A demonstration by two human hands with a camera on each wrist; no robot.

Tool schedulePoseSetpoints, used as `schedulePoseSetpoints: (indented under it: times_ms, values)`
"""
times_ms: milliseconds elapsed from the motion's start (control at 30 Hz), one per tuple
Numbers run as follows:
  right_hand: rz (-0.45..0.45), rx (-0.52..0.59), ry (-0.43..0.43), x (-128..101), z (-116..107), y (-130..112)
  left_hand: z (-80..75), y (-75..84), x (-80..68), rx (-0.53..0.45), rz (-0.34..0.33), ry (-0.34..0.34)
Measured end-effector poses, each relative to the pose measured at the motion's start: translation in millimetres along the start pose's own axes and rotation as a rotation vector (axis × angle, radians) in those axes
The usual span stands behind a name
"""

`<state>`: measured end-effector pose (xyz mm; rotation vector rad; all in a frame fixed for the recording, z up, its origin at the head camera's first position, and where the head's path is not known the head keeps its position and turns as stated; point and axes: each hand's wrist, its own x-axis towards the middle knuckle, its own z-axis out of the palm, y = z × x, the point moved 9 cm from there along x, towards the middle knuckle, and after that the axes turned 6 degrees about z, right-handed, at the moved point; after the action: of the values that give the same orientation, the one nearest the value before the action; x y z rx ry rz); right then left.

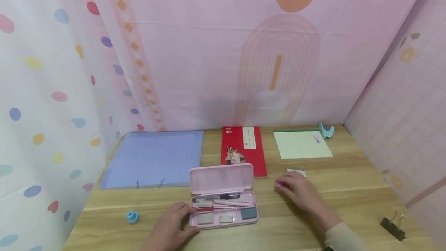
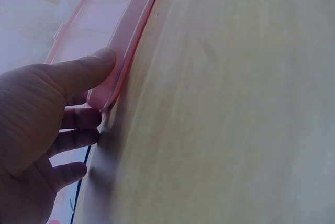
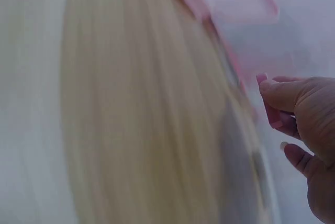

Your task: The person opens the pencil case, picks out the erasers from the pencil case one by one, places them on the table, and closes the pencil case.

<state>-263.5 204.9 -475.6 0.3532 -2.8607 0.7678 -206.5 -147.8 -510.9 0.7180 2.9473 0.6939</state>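
Note:
An open pink pencil case (image 1: 223, 226) lies on the table, its lid raised at the back. Inside are a black pen (image 1: 230, 196), other pens, and blocks like erasers, one of them dark grey-blue (image 1: 248, 214). My left hand (image 1: 170, 226) holds the case's left end; in the left wrist view the thumb lies on the pink case's (image 2: 118, 69) front side with the fingers around its end. To the right of the case, my right hand (image 1: 301, 193) pinches a small pink block (image 3: 269, 103) between thumb and fingers, apart from the case. Its exact kind is unclear.
Behind the case lie a blue folder (image 1: 156, 158), a red book (image 1: 256, 162) and a pale green notebook (image 1: 299, 146) with a light-blue gadget (image 1: 326, 131) at its corner. A white slip (image 1: 300, 173), a cyan round piece (image 1: 132, 217) and a black binder clip (image 1: 393, 229) lie around.

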Motion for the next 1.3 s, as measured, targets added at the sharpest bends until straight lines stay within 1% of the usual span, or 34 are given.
schedulePoseSetpoints:
  times_ms: [67, 133, 267, 400, 600, 800, 1033, 1167, 1300]
  values:
    - [0.019, -0.016, 0.0, 1, -1, 14, 0.4, -0.3, 0.0, 0.003, 0.001, 0.0]
    - [0.016, -0.012, -0.002, 3, -1, 23, 0.8, -0.3, -0.1, 0.001, 0.003, -0.002]
    - [-0.005, -0.007, -0.002, 4, -2, 31, 1.5, -1.2, 0.2, -0.004, 0.003, -0.007]
    - [-0.023, -0.01, -0.016, 6, 0, 33, 2.3, -1.7, 0.2, -0.007, -0.006, -0.015]
    - [-0.022, -0.022, -0.04, 6, 3, 38, 2.6, -2.5, 0.0, -0.011, -0.007, -0.014]
    - [-0.019, -0.009, -0.04, 7, 3, 39, 0.6, -1.3, 0.1, -0.015, -0.001, -0.004]
    - [-0.019, -0.011, -0.043, 6, 2, 39, 0.7, -0.6, -0.2, -0.024, -0.009, -0.014]
    - [-0.016, -0.015, -0.042, 5, 2, 41, -0.1, 0.3, -0.5, -0.017, -0.004, -0.008]
    - [-0.031, -0.016, -0.043, 4, 1, 39, -0.4, 0.2, -0.6, -0.004, 0.001, 0.0]
